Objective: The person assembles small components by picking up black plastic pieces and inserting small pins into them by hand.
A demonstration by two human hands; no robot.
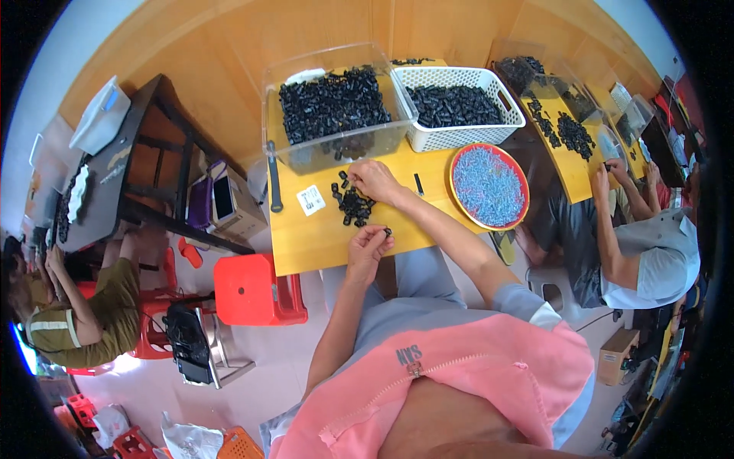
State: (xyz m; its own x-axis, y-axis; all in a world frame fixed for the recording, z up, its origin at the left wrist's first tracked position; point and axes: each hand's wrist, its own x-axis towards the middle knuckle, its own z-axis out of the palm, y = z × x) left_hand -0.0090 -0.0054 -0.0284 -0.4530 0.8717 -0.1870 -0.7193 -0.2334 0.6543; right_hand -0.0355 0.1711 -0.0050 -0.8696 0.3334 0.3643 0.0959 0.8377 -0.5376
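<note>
Black part (388, 231) pinched in left hand (367, 246) fingers, shape unclear; right hand (375, 180) fingers curled, hiding pile (354, 205) edge.

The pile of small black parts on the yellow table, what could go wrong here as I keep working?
1. The left hand pinches a small black part right at the near edge of the yellow table; if it slips, it would likely fall to the floor.
2. The right hand rests on the loose pile of black parts; a sweep could scatter pieces.
3. The round red tray seems to overhang the table's right edge, so an elbow bump might tip it.
</note>
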